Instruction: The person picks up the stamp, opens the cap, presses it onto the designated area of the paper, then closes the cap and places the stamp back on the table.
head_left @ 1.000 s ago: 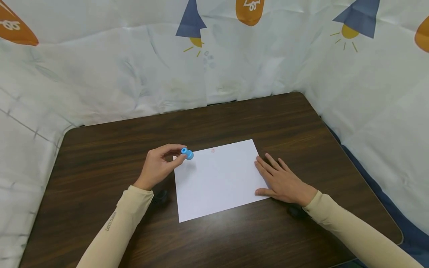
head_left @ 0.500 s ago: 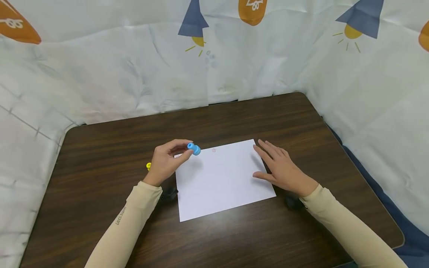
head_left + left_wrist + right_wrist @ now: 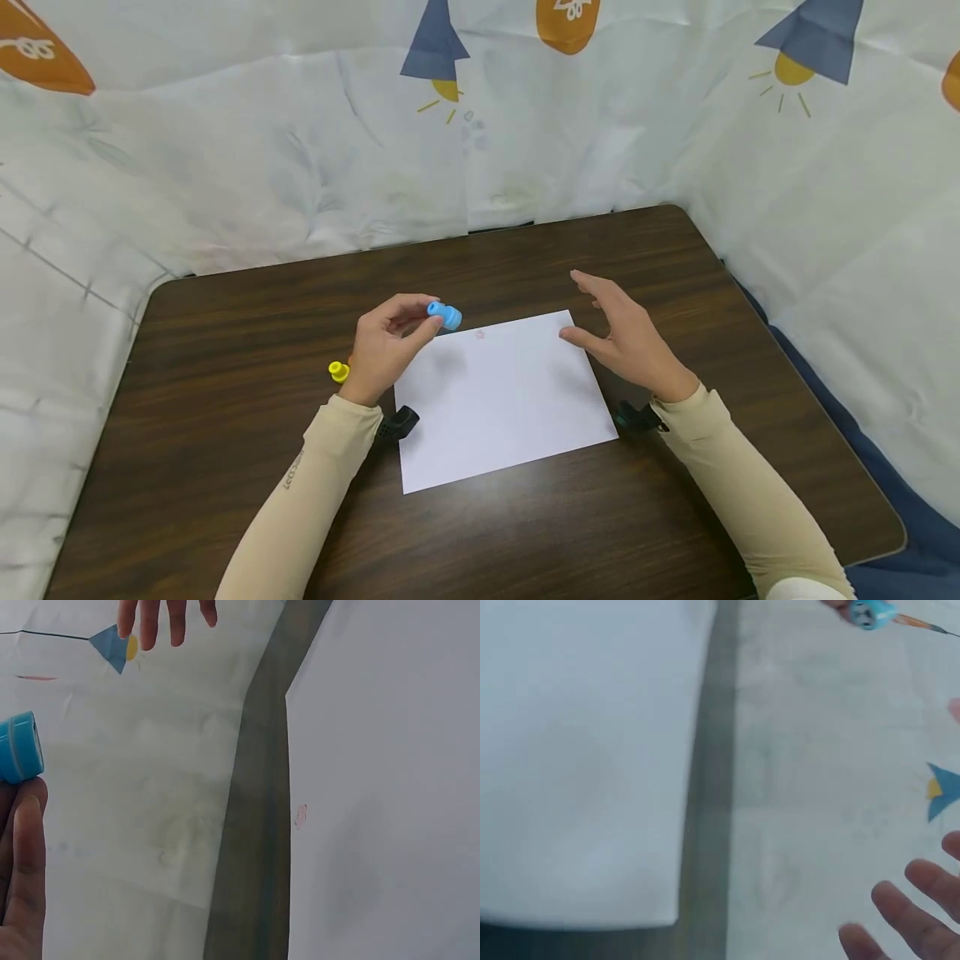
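Observation:
My left hand [image 3: 385,350] pinches a small blue toy stamp [image 3: 445,316] between thumb and fingers, raised over the top edge of a white sheet of paper [image 3: 502,408]. In the right wrist view the stamp's [image 3: 871,613] end shows a black-and-white pattern. A small red print [image 3: 480,334] marks the paper near its top edge. My right hand [image 3: 628,333] is held in the air above the paper's upper right corner, fingers extended, thumb apart, holding nothing. Its fingers [image 3: 177,622] also appear at the top of the left wrist view.
A yellow stamp [image 3: 339,372] lies on the dark wooden table [image 3: 225,400] left of the paper, with a bit of orange showing beside my left wrist. A printed white curtain [image 3: 300,167] hangs behind the table and along its sides.
My right hand has lifted off the paper's right edge and moved up and away. The left hand has moved right and up with the blue stamp, uncovering the yellow stamp.

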Available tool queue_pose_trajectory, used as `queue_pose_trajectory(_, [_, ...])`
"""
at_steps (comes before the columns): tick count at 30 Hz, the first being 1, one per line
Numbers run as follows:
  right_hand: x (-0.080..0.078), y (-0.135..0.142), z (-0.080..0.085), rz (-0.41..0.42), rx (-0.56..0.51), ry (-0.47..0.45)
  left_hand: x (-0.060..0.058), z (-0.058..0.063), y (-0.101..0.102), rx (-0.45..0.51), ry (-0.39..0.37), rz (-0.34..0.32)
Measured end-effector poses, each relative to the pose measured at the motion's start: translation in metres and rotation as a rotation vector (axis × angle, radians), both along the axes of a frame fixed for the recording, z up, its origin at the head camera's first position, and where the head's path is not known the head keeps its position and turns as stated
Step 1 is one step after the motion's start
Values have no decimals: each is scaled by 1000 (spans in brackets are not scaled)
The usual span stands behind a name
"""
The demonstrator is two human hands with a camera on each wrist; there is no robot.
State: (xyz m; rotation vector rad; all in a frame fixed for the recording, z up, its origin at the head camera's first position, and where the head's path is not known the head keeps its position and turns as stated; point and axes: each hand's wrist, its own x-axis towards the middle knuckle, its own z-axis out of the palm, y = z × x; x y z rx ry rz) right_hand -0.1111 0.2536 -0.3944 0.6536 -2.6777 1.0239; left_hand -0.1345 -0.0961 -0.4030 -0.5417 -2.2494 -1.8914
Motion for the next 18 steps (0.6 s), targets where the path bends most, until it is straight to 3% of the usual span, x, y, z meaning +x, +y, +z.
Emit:
queue_pose_trajectory(4, [-8, -8, 7, -5, -219, 4, -3, 1, 7, 44, -15, 19])
queue_pose_trajectory(11, [-18, -26, 20, 52, -565, -96, -6, 2, 16, 127, -38, 26])
queue_pose_trajectory(18, [-20, -40, 25, 94, -719, -155, -4, -2, 23, 156, -85, 12])
